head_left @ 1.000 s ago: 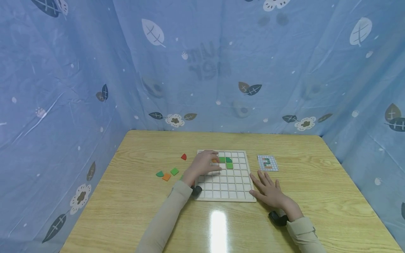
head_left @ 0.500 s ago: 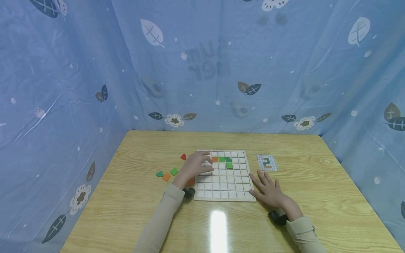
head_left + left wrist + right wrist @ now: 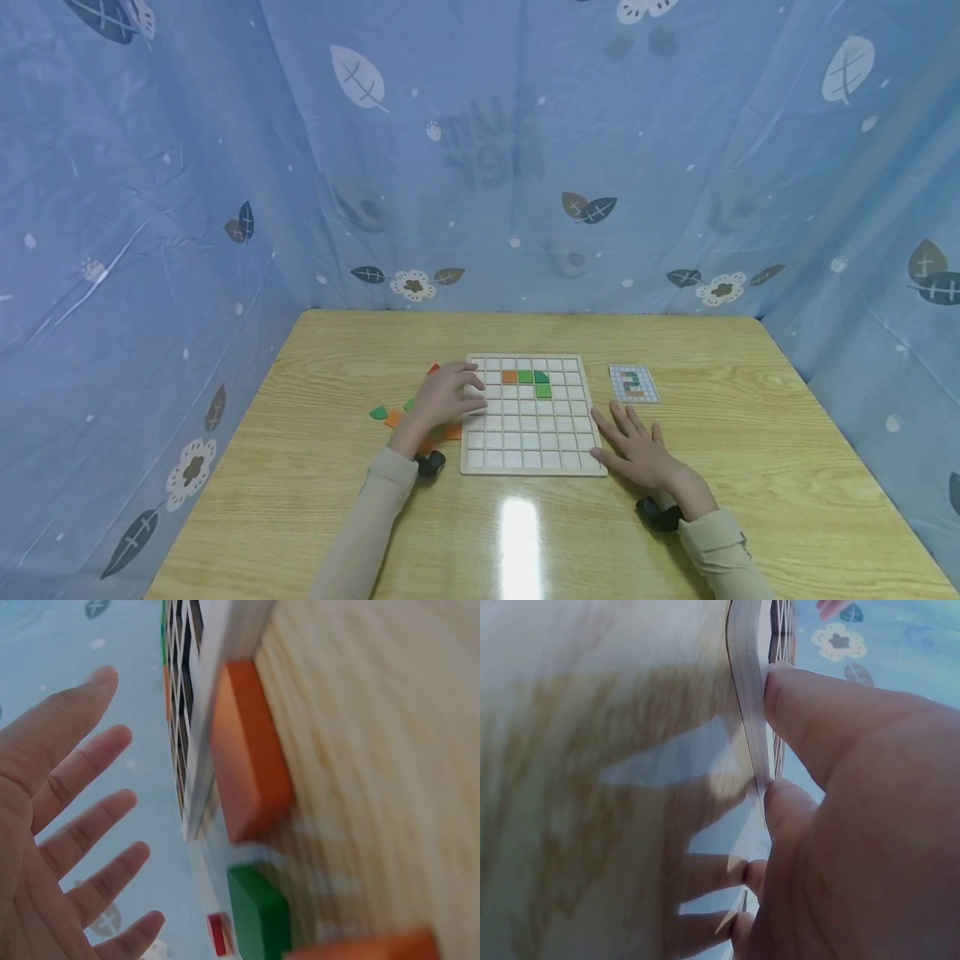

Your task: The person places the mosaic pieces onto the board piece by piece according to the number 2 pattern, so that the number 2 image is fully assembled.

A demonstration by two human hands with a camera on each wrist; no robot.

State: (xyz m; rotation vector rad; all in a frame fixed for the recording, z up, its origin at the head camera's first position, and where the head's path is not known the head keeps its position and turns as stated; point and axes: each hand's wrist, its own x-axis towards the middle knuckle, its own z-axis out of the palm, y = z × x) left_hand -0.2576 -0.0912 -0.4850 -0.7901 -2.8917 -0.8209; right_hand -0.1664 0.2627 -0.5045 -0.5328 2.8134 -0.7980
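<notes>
My left hand [image 3: 441, 398] hovers at the left edge of the white grid board [image 3: 531, 442], fingers apart and holding nothing. In the left wrist view its fingers stretch out loosely, with an orange tile [image 3: 247, 757] and a green tile [image 3: 259, 915] lying on the wood beyond. Near the board's far side, an orange square [image 3: 510, 377], a green square [image 3: 525, 377] and a dark green quarter-round tile [image 3: 541, 377] form a row; another green square [image 3: 543, 391] lies just below its right end. My right hand [image 3: 645, 458] lies spread, thumb and index fingertip at the board's right edge.
Left of the board lie loose pieces, including a green rounded one [image 3: 378, 412] and a red one [image 3: 433, 368], partly covered by the left hand. A small card [image 3: 633, 384] with a coloured grid pattern lies right of the board. Blue patterned curtains [image 3: 480, 167] surround the wooden table [image 3: 600, 542].
My left hand has drawn back leftward from over the board, uncovering the orange square in the row and covering some loose tiles. The right hand has stayed in place.
</notes>
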